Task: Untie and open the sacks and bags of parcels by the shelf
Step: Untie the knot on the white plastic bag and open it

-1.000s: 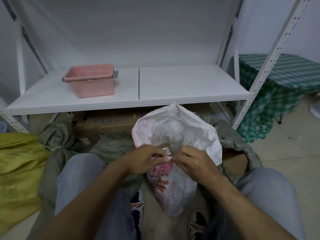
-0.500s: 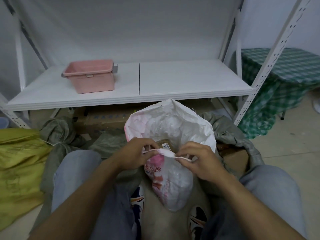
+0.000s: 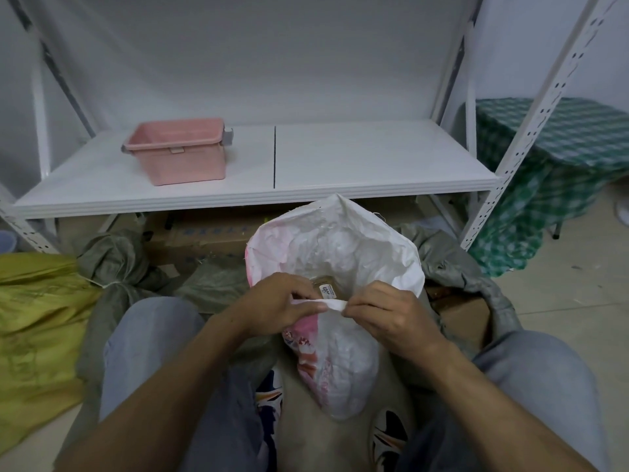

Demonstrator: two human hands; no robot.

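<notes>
It looked like a storeroom for parcels. A white metal shelf (image 3: 374, 158) with perforated uprights stood against a bare pale wall (image 3: 272, 63). A pink plastic bin (image 3: 183, 165) sat on its board, toward the left end. Cardboard boxes (image 3: 204, 236) were pushed in beneath it. In front of it woven sacks crowded the floor: grey-green sacks (image 3: 115, 264) tied at the neck, a yellow sack (image 3: 34, 318) off to the left, and a white sack (image 3: 357, 253) standing open with a labelled parcel (image 3: 326, 289) inside. Right of the shelf stood a table under a green checked cloth (image 3: 561, 148), on pale floor tiles (image 3: 561, 284).
</notes>
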